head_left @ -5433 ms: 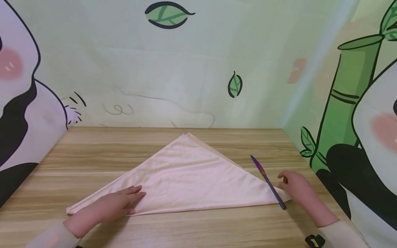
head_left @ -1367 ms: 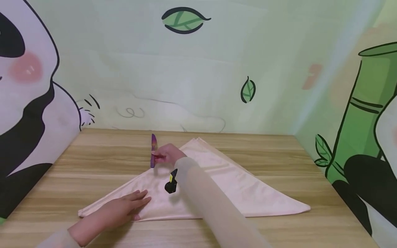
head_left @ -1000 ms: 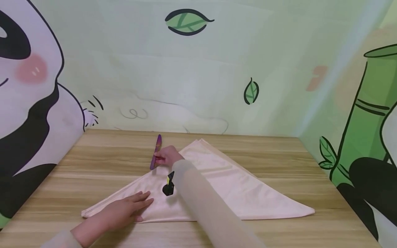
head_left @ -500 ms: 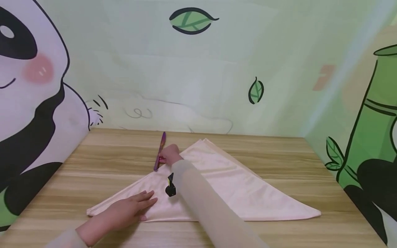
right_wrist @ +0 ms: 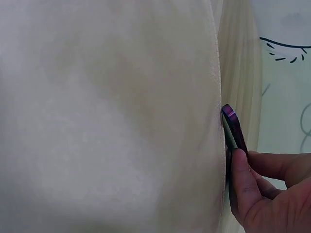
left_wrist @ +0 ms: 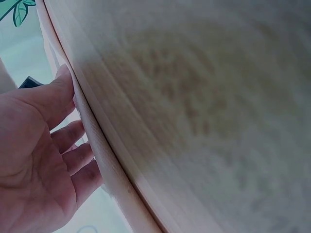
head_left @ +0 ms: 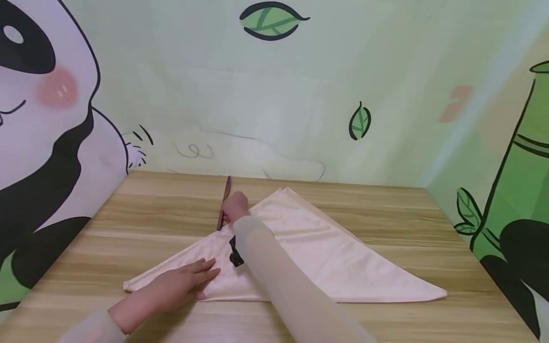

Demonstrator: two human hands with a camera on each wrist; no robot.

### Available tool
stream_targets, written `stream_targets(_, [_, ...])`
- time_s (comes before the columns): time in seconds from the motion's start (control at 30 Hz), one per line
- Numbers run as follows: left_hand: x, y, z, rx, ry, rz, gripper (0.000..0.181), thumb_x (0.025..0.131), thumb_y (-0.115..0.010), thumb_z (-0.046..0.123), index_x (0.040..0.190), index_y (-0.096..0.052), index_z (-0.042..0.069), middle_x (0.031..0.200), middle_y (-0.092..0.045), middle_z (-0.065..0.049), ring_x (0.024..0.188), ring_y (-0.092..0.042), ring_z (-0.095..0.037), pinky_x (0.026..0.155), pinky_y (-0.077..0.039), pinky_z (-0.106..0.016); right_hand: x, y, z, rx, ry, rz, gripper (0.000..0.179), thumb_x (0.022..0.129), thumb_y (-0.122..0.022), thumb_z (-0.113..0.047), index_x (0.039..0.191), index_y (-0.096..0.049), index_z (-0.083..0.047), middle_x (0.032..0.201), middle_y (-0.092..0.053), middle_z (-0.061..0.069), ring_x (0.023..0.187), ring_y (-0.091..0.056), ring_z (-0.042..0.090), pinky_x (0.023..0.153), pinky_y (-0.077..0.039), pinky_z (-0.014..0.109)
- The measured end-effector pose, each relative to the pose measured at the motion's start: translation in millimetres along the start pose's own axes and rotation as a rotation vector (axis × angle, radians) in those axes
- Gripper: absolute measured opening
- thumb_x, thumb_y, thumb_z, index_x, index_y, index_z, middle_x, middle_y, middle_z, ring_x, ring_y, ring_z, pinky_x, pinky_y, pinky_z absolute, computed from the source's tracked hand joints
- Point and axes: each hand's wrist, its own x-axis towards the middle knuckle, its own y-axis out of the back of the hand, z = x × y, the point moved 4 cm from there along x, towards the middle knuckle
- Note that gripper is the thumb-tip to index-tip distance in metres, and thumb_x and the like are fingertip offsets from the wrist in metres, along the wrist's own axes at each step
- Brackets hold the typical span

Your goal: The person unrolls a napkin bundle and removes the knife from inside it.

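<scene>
A pale pink cloth (head_left: 317, 257), folded into a triangle, lies on the table with its peak pointing away. My left hand (head_left: 177, 286) rests on its left part, fingers extended; the left wrist view has the thumb (left_wrist: 63, 80) at the cloth's edge. My right hand (head_left: 236, 205) reaches across the cloth and pinches a purple, iridescent table knife (head_left: 226, 193) beside the left slope of the triangle. The knife points toward the wall, its lower end close to the cloth's edge. In the right wrist view, thumb and fingers hold the knife (right_wrist: 234, 127); part of it is hidden behind the cloth.
The wooden table (head_left: 386, 209) ends at a pale green wall (head_left: 274, 95) with painted leaves. A painted panda (head_left: 51, 143) covers the left side, painted bamboo (head_left: 521, 181) the right. My right sleeve (head_left: 287, 281) crosses over the middle of the cloth.
Earlier the knife lay across the cloth's right corner; my right hand has picked it up and brought it to the left slope. Lately it has tilted slightly. My left hand stays on the cloth.
</scene>
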Motion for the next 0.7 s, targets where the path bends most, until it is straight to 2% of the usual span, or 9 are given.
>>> stream_targets(0.1, [-0.7, 1.0, 1.2, -0.003, -0.009, 0.001, 0.056, 0.091, -0.073, 0.033, 0.141, -0.063, 0.011, 0.147, -0.06, -0.017, 0.131, -0.061, -0.042, 0.099, -0.057, -0.049, -3.6, 1, -3, -0.056, 0.027, 0.022, 0.008, 0.093, -0.059, 0.004, 0.088, -0.064, 0.005, 0.059, -0.055, 0.007, 0.037, -0.046, 0.011, 0.035, -0.036, 0.019])
stream_targets(0.2, [-1.4, 2.1, 1.4, -0.01, -0.007, -0.013, 0.056, 0.091, -0.073, 0.033, 0.142, -0.062, 0.011, 0.147, -0.059, -0.018, 0.131, -0.06, -0.042, 0.1, -0.056, -0.05, -7.6, 1, -5, -0.073, 0.038, 0.04, 0.011, 0.096, -0.057, 0.001, 0.089, -0.065, 0.005, 0.073, -0.067, 0.016, 0.038, -0.046, 0.011, 0.035, -0.036, 0.02])
stream_targets(0.3, [-1.3, 3.4, 1.6, -0.011, -0.013, -0.018, 0.056, 0.092, -0.072, 0.032, 0.142, -0.062, 0.011, 0.148, -0.059, -0.018, 0.132, -0.059, -0.043, 0.1, -0.056, -0.05, -11.3, 2, -8, -0.108, 0.067, 0.066, 0.012, 0.096, -0.058, -0.001, 0.09, -0.066, 0.004, 0.09, -0.074, 0.021, 0.049, -0.052, 0.015, 0.041, -0.038, 0.022])
stream_targets(0.37, [-1.5, 3.7, 1.8, -0.015, -0.018, -0.017, 0.056, 0.092, -0.072, 0.033, 0.142, -0.062, 0.011, 0.148, -0.059, -0.018, 0.132, -0.059, -0.043, 0.1, -0.056, -0.05, -13.3, 3, -8, -0.144, 0.081, 0.083, 0.012, 0.096, -0.059, -0.003, 0.089, -0.067, 0.003, 0.096, -0.074, 0.021, 0.06, -0.06, 0.02, 0.048, -0.042, 0.023])
stream_targets(0.47, [-1.5, 3.6, 2.5, -0.021, -0.029, -0.012, 0.056, 0.092, -0.072, 0.034, 0.142, -0.062, 0.01, 0.147, -0.059, -0.018, 0.131, -0.06, -0.044, 0.1, -0.056, -0.05, -13.4, 4, -8, -0.196, 0.082, 0.095, 0.012, 0.095, -0.061, -0.004, 0.088, -0.068, 0.002, 0.097, -0.075, 0.019, 0.077, -0.07, 0.027, 0.055, -0.046, 0.026])
stream_targets(0.53, [-1.9, 3.0, 3.1, -0.026, -0.033, -0.015, 0.057, 0.091, -0.072, 0.035, 0.141, -0.062, 0.009, 0.147, -0.059, -0.019, 0.13, -0.06, -0.044, 0.1, -0.056, -0.05, -11.8, 3, -6, -0.211, 0.07, 0.092, 0.01, 0.094, -0.063, -0.003, 0.088, -0.068, 0.002, 0.096, -0.076, 0.018, 0.081, -0.071, 0.028, 0.056, -0.046, 0.026])
stream_targets(0.63, [-1.6, 2.7, 3.0, -0.026, -0.023, -0.027, 0.057, 0.092, -0.071, 0.034, 0.143, -0.061, 0.01, 0.148, -0.058, -0.018, 0.132, -0.059, -0.044, 0.101, -0.055, -0.05, -8.0, 2, -6, -0.21, 0.07, 0.083, 0.009, 0.092, -0.063, 0.0, 0.084, -0.066, 0.001, 0.092, -0.075, 0.017, 0.071, -0.066, 0.025, 0.051, -0.043, 0.025])
stream_targets(0.7, [-1.0, 3.5, 2.2, -0.027, -0.013, -0.032, 0.057, 0.092, -0.071, 0.033, 0.143, -0.061, 0.011, 0.149, -0.058, -0.018, 0.133, -0.058, -0.043, 0.103, -0.054, -0.051, -5.9, 3, -7, -0.181, 0.083, 0.056, 0.013, 0.091, -0.065, 0.002, 0.078, -0.063, 0.0, 0.083, -0.072, 0.015, 0.061, -0.06, 0.02, 0.047, -0.041, 0.023])
